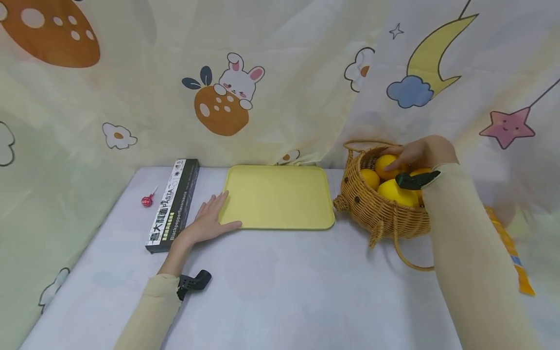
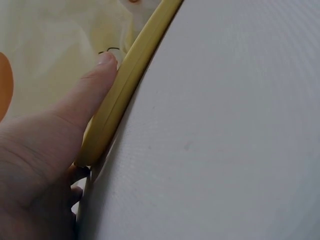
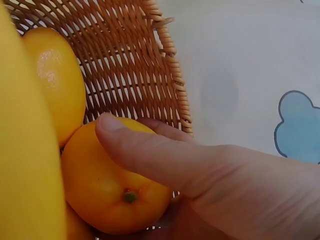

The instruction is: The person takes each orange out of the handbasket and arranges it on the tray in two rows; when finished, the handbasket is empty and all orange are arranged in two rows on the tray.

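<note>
Orange (image 1: pixel 385 167): inside the basket (image 1: pixel 367 214), right of centre in the head frame; at bottom centre-left in the right wrist view, green stem end showing. My right hand (image 1: pixel 420 149) grasps it, thumb across its skin, fingers round the far side; my fingertips are mostly hidden, so how far they reach under it I cannot fairly say. Beside it in the basket: a large yellow fruit (image 1: pixel 399 193) and a smaller fruit (image 1: pixel 369 179).

Tray (image 1: pixel 280 197): yellow, frame centre, left of the basket. My left hand (image 1: pixel 210 219) clasps nothing; fingers extended, it touches the tray's lower-left corner, thumb along the near edge.

Left of that hand, the pasta box (image 1: pixel 175 209); farther left, a red lollipop (image 1: pixel 147 200). Right side, partly behind my sleeve (image 1: pixel 472 257): an orange strap (image 1: pixel 509 250).
</note>
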{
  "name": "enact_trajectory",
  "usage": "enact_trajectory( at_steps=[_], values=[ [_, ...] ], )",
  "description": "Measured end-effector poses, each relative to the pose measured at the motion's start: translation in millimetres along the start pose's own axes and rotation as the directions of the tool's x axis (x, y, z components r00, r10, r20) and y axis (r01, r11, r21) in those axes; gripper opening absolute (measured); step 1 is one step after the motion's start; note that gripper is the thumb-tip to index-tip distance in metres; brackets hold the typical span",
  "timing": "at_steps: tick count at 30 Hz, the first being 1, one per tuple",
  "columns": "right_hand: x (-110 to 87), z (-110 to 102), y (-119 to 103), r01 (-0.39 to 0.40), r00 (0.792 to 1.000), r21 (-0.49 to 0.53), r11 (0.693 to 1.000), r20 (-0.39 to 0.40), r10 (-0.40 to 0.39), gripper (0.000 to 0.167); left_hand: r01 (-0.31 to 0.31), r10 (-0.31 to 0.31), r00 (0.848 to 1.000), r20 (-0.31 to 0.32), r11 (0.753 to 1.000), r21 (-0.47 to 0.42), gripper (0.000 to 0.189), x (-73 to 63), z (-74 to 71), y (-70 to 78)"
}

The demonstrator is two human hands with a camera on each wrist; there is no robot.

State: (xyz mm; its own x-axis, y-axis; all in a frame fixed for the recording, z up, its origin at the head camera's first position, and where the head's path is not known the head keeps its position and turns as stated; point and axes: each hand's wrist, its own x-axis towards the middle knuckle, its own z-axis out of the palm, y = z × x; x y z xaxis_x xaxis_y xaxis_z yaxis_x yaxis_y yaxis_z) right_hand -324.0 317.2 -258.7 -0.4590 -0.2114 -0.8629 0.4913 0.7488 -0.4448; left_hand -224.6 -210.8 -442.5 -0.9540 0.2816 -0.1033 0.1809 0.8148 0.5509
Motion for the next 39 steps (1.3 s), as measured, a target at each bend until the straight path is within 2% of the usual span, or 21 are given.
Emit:
enact_trajectory(
  at_steps=[7,14,21,27,34,39],
  values=[
    [0.1,-3.6,0.7,0.061,0.997,-0.108,0.992,-0.038,-0.066,0.085,-0.004,0.004,1.0,-0.004,1.0,0.006,0.107,0.5,0.2,0.0],
    [9.3,-16.8,-1.0,0.15,0.989,-0.208,0.967,0.025,-0.148,0.081,-0.005,0.005,1.0,-0.012,1.0,0.008,0.107,1.5,0.9,-2.4],
    [12.6,-18.2,3.0,0.199,0.98,-0.248,0.948,0.025,-0.199,0.079,0.0,0.0,1.0,-0.007,1.0,0.008,0.108,1.5,1.5,-2.5],
    [10.3,-16.8,9.2,0.189,0.981,-0.239,0.953,0.009,-0.192,0.078,0.004,-0.004,1.0,-0.003,1.0,0.008,0.107,1.1,1.8,-1.1],
    [9.5,-16.4,12.0,0.154,0.986,-0.254,0.955,-0.023,-0.165,0.085,0.011,-0.011,1.0,-0.006,1.0,0.018,0.107,1.8,2.7,-2.0],
    [14.7,-18.2,11.5,0.172,0.981,-0.275,0.946,-0.037,-0.19,0.085,0.005,-0.005,1.0,-0.009,1.0,0.026,0.11,1.8,3.3,-2.0]
  ],
)
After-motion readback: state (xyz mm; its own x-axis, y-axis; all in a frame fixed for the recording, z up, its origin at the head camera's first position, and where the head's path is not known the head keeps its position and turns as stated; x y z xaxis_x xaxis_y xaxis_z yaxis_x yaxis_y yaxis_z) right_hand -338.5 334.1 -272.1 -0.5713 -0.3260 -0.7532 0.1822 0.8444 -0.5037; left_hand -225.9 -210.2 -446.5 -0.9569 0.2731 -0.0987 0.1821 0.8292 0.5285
